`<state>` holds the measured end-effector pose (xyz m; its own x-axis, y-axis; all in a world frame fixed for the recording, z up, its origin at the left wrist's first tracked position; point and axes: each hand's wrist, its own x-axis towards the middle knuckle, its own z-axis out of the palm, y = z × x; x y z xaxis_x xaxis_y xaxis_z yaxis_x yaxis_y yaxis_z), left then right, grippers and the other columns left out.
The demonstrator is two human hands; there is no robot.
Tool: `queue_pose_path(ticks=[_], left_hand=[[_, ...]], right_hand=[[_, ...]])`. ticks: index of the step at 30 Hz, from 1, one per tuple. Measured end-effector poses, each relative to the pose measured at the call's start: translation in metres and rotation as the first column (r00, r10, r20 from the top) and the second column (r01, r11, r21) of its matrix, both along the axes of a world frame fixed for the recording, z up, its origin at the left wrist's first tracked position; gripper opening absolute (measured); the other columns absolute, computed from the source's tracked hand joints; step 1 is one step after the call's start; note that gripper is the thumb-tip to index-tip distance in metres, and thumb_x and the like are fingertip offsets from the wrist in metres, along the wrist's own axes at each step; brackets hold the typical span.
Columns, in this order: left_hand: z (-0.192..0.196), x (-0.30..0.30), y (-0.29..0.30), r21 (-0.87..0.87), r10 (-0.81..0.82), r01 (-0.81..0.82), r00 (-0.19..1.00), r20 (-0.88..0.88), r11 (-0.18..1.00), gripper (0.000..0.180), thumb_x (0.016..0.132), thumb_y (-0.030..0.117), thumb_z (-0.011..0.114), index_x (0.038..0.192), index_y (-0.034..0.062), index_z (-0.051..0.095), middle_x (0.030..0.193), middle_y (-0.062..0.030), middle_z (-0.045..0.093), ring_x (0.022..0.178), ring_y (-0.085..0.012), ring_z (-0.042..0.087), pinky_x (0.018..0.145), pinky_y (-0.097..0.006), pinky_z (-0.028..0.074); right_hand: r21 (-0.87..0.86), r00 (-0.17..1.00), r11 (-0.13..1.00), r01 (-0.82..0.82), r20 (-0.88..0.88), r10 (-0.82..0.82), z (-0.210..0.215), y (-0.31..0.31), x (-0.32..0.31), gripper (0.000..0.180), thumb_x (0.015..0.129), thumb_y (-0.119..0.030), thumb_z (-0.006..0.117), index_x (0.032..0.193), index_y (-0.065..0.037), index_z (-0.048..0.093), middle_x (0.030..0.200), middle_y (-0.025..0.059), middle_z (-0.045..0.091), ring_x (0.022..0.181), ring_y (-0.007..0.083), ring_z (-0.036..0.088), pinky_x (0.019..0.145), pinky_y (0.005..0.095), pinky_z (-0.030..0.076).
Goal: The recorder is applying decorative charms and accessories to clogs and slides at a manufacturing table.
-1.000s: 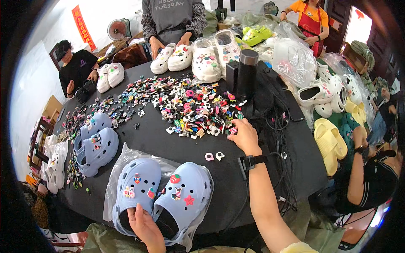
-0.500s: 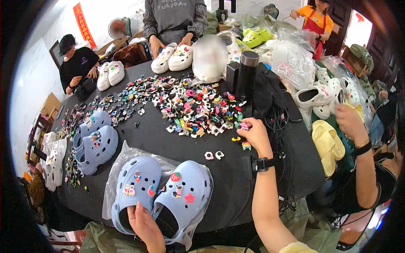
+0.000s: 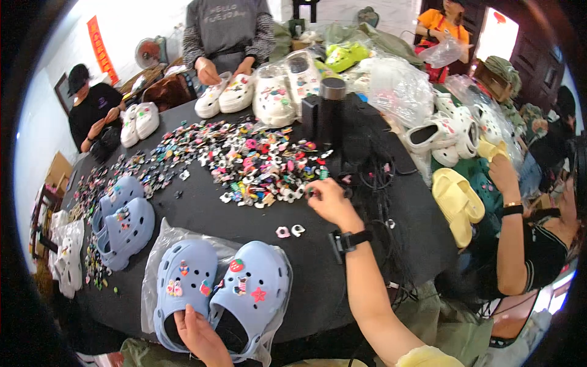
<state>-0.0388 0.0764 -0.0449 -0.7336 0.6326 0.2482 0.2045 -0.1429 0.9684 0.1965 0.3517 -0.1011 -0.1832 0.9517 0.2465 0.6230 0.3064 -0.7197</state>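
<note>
Two light blue clogs lie side by side on a clear plastic bag (image 3: 154, 260) at the near side of the table. The left clog (image 3: 195, 260) has small charms in its holes; the right clog (image 3: 260, 269) bears a strawberry, a star and other charms. My left hand (image 3: 199, 333) grips the left clog at its foot opening, some fingers inside. My right hand (image 3: 333, 202) reaches to the near right edge of a heap of shoe charms (image 3: 263, 165), its fingers closed together. A small dark bit shows at its fingertips, too blurred to name. Two pale charms (image 3: 289, 232) lie apart nearby.
Another blue clog pair (image 3: 124, 223) stands at left. A black bottle (image 3: 332, 113) and dark cables (image 3: 379, 183) lie beyond my right hand. White clogs (image 3: 235, 92) stand at the far side, where people work. Yellow slides (image 3: 455, 202) and another person's arm (image 3: 510, 226) are at right.
The whole view has shifted, things sitting farther left. My right hand has moved left to the heap's edge, and the pink charm no longer shows in its fingers. My left hand stays at the clog.
</note>
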Motion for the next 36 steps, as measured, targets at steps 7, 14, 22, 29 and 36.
queue_pose_path(ticks=[7,14,22,29,36], left_hand=[[-0.014,-0.007,-0.008,-0.132,-0.023,-0.063,0.825,-0.564,0.989,0.03,0.09,0.017,0.038,0.1,-0.007,0.053,0.088,-0.0246,0.049,0.069,-0.0368,0.05,0.061,-0.041,0.04],[-0.013,-0.013,-0.007,-0.161,-0.047,-0.069,0.781,-0.623,0.985,0.035,0.092,0.022,0.036,0.098,-0.007,0.054,0.077,-0.0219,0.048,0.062,-0.0358,0.047,0.054,-0.041,0.036],[-0.023,-0.021,-0.007,-0.128,-0.054,-0.036,0.768,-0.639,0.991,0.033,0.09,0.019,0.036,0.096,-0.0076,0.054,0.074,-0.0208,0.047,0.061,-0.0347,0.046,0.054,-0.04,0.036],[-0.043,-0.033,-0.008,-0.019,0.024,-0.046,0.788,-0.616,0.999,0.037,0.091,0.023,0.034,0.098,-0.0073,0.054,0.072,-0.0189,0.05,0.062,-0.0321,0.048,0.057,-0.04,0.038],[-0.039,-0.03,-0.01,-0.101,-0.056,-0.002,0.816,-0.575,0.995,0.041,0.093,0.028,0.033,0.104,-0.0062,0.053,0.071,-0.0171,0.049,0.061,-0.0306,0.047,0.059,-0.04,0.039]], right_hand=[[0.24,0.991,0.967,-0.085,0.125,0.056,-0.008,-0.003,-0.017,0.03,0.072,-0.012,0.056,0.102,-0.008,0.06,0.116,0.0097,0.05,0.099,0.0325,0.05,0.087,0.0396,0.041],[0.077,0.988,0.994,-0.083,0.135,0.072,-0.01,-0.002,-0.018,0.022,0.074,-0.012,0.059,0.096,-0.008,0.059,0.096,0.0098,0.055,0.093,0.0281,0.053,0.082,0.0366,0.043],[0.098,0.997,0.994,0.049,0.052,-0.054,-0.003,-0.002,-0.016,0.026,0.074,-0.008,0.06,0.1,-0.009,0.057,0.096,0.0131,0.05,0.092,0.0313,0.054,0.077,0.0394,0.044],[0.26,0.991,0.957,0.132,-0.053,-0.123,0.0,0.0,-0.017,0.016,0.074,-0.002,0.057,0.088,-0.01,0.06,0.089,0.0108,0.05,0.09,0.0292,0.052,0.078,0.0378,0.043],[0.28,0.995,0.956,-0.081,0.071,0.063,-0.007,-0.002,-0.018,0.022,0.073,-0.006,0.056,0.095,-0.009,0.06,0.119,0.0071,0.049,0.107,0.0253,0.047,0.086,0.0424,0.038]])
